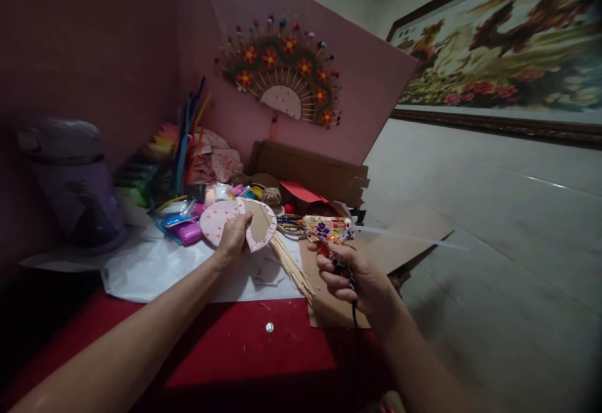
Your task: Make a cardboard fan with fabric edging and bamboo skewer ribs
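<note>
My left hand pinches a pair of half-round cardboard pieces over the white sheet. One is faced with pink spotted fabric; the other shows bare brown cardboard with a fabric edge. In my right hand is a flower-patterned hot glue gun, its nozzle pointing left toward the pieces. A long clear glue stick sticks out of its rear, and a dark cord hangs from its handle. Thin wooden sticks lie between my two hands.
A decorated fan hangs on the pink board behind. Bags of coloured clay, pipe cleaners and a twine ball crowd the back. A lilac container stands left. Cardboard and a small white disc lie near the front.
</note>
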`<state>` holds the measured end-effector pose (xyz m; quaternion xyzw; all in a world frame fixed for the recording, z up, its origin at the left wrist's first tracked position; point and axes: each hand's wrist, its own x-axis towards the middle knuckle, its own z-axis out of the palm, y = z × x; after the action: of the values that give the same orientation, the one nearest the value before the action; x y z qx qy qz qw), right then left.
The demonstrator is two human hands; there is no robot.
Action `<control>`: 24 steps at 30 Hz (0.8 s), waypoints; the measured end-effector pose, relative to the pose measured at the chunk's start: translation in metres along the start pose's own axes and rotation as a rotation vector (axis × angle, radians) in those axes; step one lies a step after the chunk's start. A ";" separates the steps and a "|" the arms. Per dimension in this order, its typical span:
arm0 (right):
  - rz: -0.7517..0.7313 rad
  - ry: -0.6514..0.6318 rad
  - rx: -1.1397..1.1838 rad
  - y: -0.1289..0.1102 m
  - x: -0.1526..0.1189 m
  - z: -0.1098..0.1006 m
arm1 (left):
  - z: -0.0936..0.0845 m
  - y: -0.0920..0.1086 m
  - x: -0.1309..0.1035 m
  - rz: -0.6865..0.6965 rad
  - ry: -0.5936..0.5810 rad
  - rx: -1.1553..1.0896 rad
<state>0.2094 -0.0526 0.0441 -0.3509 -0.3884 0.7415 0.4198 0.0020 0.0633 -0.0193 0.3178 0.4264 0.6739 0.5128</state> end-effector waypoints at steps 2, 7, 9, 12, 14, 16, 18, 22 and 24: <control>0.018 -0.078 -0.009 0.005 0.016 0.001 | -0.002 0.000 0.004 0.001 0.012 -0.020; -0.051 -0.137 -0.070 0.020 0.044 -0.002 | -0.003 0.007 0.003 0.012 0.085 -0.072; -0.093 -0.101 -0.043 0.029 0.046 -0.002 | -0.003 0.008 0.002 0.016 0.092 -0.101; -0.126 -0.079 -0.012 0.042 0.043 -0.002 | -0.004 0.005 0.004 0.031 0.053 -0.095; -0.126 -0.076 -0.035 0.046 0.040 -0.004 | -0.006 0.001 0.006 0.051 0.026 -0.065; -0.138 -0.049 -0.092 0.048 0.037 -0.005 | -0.007 -0.002 0.008 0.072 0.006 -0.039; -0.167 0.003 -0.158 0.048 0.037 -0.006 | -0.008 -0.003 0.007 0.092 -0.012 -0.018; -0.207 0.077 -0.279 0.050 0.038 -0.005 | -0.008 0.002 0.003 0.121 -0.042 0.022; -0.212 0.094 -0.347 0.053 0.038 -0.004 | -0.007 0.004 0.000 0.132 -0.060 0.051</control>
<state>0.1791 -0.0354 -0.0109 -0.4092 -0.5251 0.5980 0.4464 -0.0059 0.0615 -0.0189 0.3782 0.4058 0.6854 0.4717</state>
